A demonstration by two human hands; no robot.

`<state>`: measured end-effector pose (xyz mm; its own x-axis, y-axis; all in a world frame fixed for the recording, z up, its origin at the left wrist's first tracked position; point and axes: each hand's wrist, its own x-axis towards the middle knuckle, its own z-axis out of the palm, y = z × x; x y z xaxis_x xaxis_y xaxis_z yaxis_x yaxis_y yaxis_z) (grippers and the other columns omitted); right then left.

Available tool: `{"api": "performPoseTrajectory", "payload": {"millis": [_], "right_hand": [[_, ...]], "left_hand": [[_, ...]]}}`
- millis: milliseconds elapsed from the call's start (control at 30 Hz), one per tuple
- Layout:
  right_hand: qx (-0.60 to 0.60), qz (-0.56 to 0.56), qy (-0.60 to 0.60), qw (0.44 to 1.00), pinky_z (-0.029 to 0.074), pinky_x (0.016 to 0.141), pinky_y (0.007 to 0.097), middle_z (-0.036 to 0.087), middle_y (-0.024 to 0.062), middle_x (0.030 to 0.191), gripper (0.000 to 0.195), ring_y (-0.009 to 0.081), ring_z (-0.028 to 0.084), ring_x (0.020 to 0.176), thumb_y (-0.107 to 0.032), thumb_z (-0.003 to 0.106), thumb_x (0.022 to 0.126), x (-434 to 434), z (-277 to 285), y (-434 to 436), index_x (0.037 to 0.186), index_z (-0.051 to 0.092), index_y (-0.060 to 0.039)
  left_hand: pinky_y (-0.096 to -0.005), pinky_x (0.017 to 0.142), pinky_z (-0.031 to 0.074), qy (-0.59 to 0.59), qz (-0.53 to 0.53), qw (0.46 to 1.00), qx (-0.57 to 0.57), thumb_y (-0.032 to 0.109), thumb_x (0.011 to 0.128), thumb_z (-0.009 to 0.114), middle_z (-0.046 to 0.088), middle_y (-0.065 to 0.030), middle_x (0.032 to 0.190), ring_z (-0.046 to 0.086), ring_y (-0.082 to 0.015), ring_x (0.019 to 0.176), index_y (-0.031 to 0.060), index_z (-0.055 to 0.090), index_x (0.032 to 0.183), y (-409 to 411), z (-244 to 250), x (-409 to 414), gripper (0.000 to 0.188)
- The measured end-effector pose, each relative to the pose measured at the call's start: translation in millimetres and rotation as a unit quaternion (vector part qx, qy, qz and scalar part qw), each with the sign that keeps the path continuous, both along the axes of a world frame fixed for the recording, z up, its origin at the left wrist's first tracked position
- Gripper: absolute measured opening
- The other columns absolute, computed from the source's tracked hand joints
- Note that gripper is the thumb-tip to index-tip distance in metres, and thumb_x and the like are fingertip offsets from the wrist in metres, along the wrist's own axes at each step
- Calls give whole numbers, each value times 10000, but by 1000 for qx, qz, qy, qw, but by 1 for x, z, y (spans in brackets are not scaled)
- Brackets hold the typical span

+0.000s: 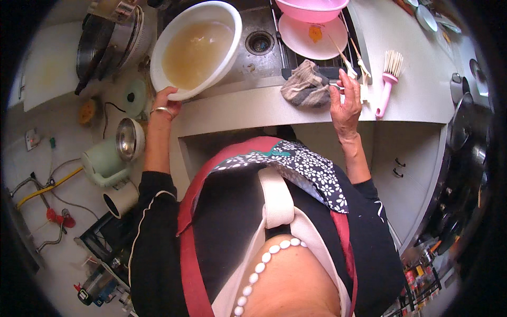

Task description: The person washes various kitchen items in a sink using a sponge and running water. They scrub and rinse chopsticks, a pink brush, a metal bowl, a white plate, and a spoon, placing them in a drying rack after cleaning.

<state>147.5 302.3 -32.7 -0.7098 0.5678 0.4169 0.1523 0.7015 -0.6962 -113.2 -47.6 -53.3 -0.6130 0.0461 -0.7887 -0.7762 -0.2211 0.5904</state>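
Observation:
My left hand grips the near rim of a large white basin, which tilts over the metal sink and holds cloudy brown water. To its right is the sink drain. My right hand is beside a crumpled brown and grey cloth on the counter's front edge, its fingers raised and apart. Whether a fingertip touches the cloth or the white-handled tool behind it, I cannot tell. A pink-handled brush with pale bristles lies further right.
A pink basin and a pink plate with an orange mark rest on a rack over the sink. Stacked pans stand at the left, above a pale green kettle and a metal bowl. Dishes are at the far right.

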Motion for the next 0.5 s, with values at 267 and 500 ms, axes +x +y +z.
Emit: {"api": "performPoseTrajectory", "payload": {"millis": [267,500], "right_hand": [[26,-55,-37,997,451,672,284,504,99,947,399,183,527,742,-36,570,741,49,32,-34,1126,466,-53],[-11,-172,-130,976,465,626,275,504,100,943,376,183,526,722,-51,545,759,148,51,-85,1127,470,-57]], "left_hand": [[-324,689,479,32,-73,996,39,21,634,553,553,-88,867,550,-216,761,17,490,910,-16,2,20,284],[-360,745,457,15,-105,994,41,65,667,552,539,-120,920,535,-251,836,-1,501,929,30,26,50,275]]}}
